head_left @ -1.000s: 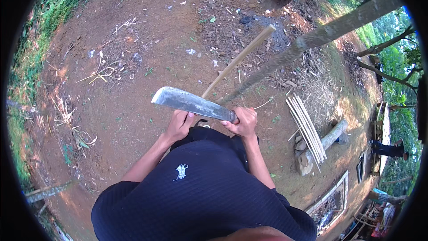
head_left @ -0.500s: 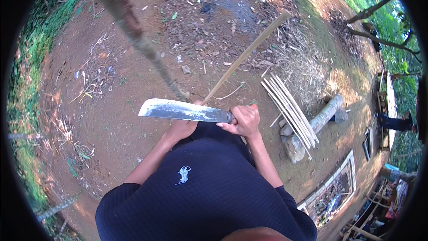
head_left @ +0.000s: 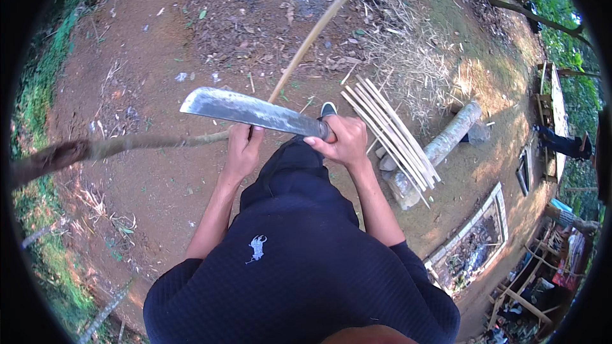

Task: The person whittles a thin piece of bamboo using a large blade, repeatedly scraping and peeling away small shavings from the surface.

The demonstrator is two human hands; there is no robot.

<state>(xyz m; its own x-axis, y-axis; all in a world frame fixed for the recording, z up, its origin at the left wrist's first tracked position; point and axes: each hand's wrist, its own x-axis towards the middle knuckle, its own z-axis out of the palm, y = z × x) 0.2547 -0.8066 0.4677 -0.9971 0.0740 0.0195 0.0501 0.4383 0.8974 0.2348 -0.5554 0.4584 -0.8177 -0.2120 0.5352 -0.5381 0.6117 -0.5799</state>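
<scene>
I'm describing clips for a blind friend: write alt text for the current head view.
A person's right hand grips a broad machete pointing left; the left hand is just below it in view, its grip partly hidden. Beyond extends a long pale stick, and to the right several thin sticks overlap a log on bare earth.

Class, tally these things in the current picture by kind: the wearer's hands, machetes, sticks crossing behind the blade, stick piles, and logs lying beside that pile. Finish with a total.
Hands: 2 (left hand, right hand)
Machete: 1
Stick behind the blade: 1
Pile of pale sticks: 1
Log beside the pile: 1
Total: 6
</scene>
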